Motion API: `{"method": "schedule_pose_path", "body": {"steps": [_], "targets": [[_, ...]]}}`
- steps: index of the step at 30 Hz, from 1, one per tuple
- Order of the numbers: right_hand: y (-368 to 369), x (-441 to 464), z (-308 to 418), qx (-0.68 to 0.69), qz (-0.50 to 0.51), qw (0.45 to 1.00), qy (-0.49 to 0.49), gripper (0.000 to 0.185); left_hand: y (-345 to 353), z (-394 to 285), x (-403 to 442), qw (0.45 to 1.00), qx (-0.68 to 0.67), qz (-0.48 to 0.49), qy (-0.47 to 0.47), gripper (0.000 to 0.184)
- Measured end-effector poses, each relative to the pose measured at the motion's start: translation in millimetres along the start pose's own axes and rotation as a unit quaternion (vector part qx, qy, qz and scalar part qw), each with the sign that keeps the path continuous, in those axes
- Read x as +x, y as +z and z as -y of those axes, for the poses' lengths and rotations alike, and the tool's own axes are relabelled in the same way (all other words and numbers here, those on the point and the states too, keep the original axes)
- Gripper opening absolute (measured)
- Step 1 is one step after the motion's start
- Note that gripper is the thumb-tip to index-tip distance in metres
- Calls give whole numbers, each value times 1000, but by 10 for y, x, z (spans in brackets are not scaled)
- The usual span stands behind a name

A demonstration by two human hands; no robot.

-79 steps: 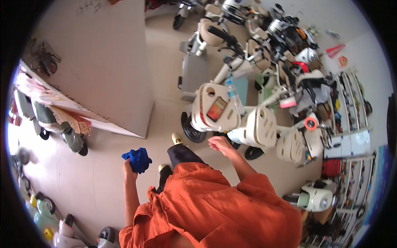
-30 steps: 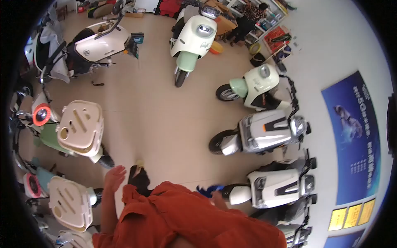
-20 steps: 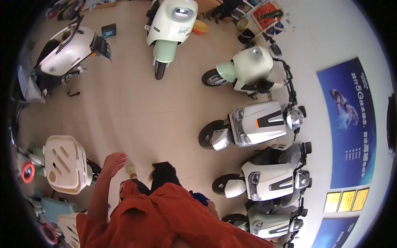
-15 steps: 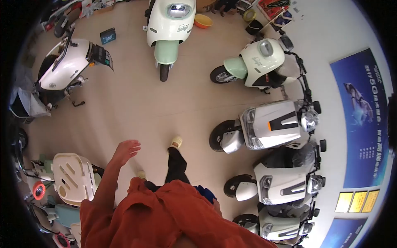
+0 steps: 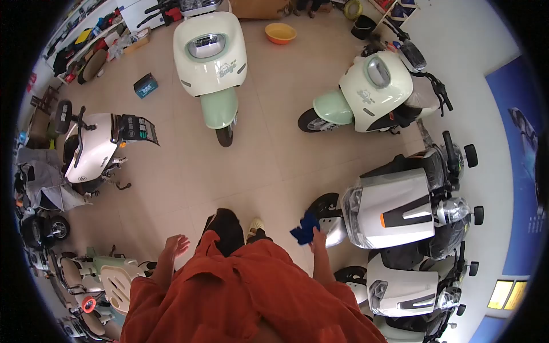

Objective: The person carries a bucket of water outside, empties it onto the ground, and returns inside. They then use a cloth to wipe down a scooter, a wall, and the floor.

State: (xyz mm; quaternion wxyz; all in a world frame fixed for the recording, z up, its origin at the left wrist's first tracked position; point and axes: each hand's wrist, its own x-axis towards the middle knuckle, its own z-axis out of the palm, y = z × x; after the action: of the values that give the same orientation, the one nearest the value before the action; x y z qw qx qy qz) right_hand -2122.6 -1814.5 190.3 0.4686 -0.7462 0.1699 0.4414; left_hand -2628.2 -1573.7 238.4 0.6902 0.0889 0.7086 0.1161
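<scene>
A dark blue cloth point(image 5: 305, 230) hangs in folds from my right hand point(image 5: 318, 239), whose fingers are closed on it. Beside it, apparently overlapping in view, are the front wheel and silver fender point(image 5: 331, 230) of a grey scooter point(image 5: 392, 208); I cannot tell whether the cloth touches them. My left hand point(image 5: 178, 244) hangs free at my other side with fingers stretched out and nothing in it. Closest to that hand is a scooter with a cream slotted plastic part point(image 5: 119, 286).
Ahead stands a cream-and-green scooter point(image 5: 210, 54), with a similar one point(image 5: 374, 91) to the right. A white scooter point(image 5: 94, 148) is at the left. A dark blue box point(image 5: 146, 85) and an orange basin point(image 5: 280, 33) sit on the tiled floor. More scooters line the right wall.
I have walked forward, so the scooters ahead appear nearer. My right hand with the blue cloth has swung out into view from beside my body, and my left hand has swung back.
</scene>
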Motion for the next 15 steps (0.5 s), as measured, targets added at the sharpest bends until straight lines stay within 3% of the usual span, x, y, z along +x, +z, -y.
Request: {"method": "schedule_pose_path", "body": {"steps": [1,3,5,7,8,9,11,12,13,15], "targets": [[71,157,165,41,60,997,-24,34,37,-55,20,1000,4,-5,-5,26],[345,41,771,86,71,994,-6,34,140,-194,112,998,-7,-55,-31,20],[621,96,1281,130,85,988,-4,33,383,-500,289,997,-45,-47,-31,20],[861,245,1699,190,130,973,-10,33,628,-773,493,992,-119,-33,-35,30],[963,290,1895,178,130,975,-23,34,592,-925,686,971,-144,189,-31,31],[1058,368,2060,175,128,976,-35,34,742,-1055,915,968,-148,200,-30,31],[1284,410,2451,214,119,970,-12,31,1458,-1639,680,992,-101,-71,-26,29],[1363,363,2651,217,122,968,-23,30,1237,-1641,1259,996,-69,62,-7,24],[1443,410,2832,214,120,969,-33,30,1343,-1851,1509,995,-73,71,-6,24],[1555,545,3142,208,99,973,-30,29,1663,-2266,1856,984,-7,178,-11,29]]}}
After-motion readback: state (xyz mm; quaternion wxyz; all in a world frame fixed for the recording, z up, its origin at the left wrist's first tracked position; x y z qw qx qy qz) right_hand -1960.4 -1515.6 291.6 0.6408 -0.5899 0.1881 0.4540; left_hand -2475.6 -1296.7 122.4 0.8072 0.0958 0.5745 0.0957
